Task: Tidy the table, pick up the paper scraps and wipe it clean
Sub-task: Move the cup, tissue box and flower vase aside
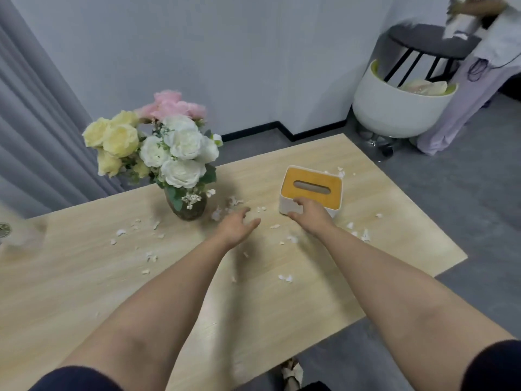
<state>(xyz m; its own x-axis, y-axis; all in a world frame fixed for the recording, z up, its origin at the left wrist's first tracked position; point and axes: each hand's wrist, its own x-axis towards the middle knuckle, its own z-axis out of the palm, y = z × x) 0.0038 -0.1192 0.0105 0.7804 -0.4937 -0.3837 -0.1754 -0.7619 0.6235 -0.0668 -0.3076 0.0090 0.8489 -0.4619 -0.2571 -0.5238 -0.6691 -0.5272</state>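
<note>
Both arms stretched far across the wooden table (84, 292). Left hand (235, 227) open, fingers spread and relaxed, low over the tabletop just right of the vase of flowers (186, 206); touching the wood or hovering, cannot tell. Right hand (308, 214) at the near left corner of the tissue box (311, 190), fingers curled against its white wall, seemingly gripping it, though the fingertips stay hidden. Paper scraps (234, 203) strewn widely, with no single long axis to the mess: a thick cluster just beyond the left fingertips, between vase and box; a loose trail (135, 230) to the left of the vase; more (358, 234) near the right forearm and by the far corner of the box; a few (285, 277) between the forearms. Nearest pickings therefore ahead of the left hand, a short reach farther; probably the sensible start. Vase close on the left, easy to knock in a sweep; box close on the right, covering whatever lies under it, perhaps worth shifting. No tissue showing in the slot, no cloth in sight for wiping. Beyond the table, a white round chair (394, 114), a dark stool and another person at the far right.
</note>
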